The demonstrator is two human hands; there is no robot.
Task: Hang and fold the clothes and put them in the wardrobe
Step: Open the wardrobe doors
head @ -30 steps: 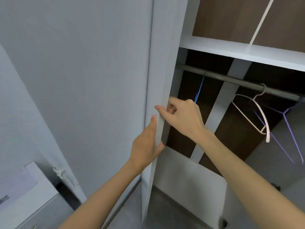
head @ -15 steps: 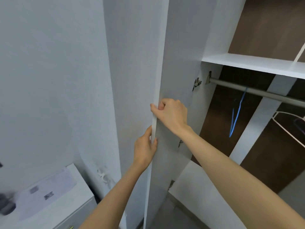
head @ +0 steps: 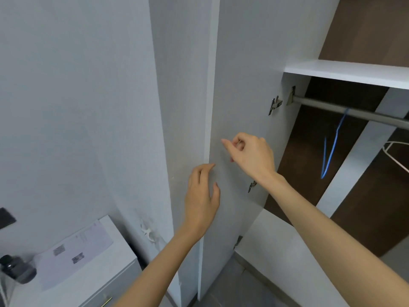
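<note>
The wardrobe's white left door (head: 240, 80) stands swung wide open, its thin edge facing me. My left hand (head: 202, 196) hovers at that edge with relaxed fingers, its fingertips near or just touching the door. My right hand (head: 250, 156) is in front of the door's inner face, loosely curled and holding nothing. Inside, a grey hanging rail (head: 345, 110) runs under a white shelf (head: 345, 72). A blue wire hanger (head: 329, 151) hangs on the rail, and part of a white hanger (head: 396, 151) shows at the right edge. No clothes are in view.
A grey wall (head: 66, 107) lies close behind the open door. A low white cabinet (head: 119, 238) at the lower left carries a sheet of paper (head: 75, 251) and a dark object (head: 17, 269). Metal hinges (head: 274, 105) stick out on the door's inner side.
The door has swung further open toward the wall. Both hands, which gripped its edge, have let go and now hover beside it. My view has shifted left.
</note>
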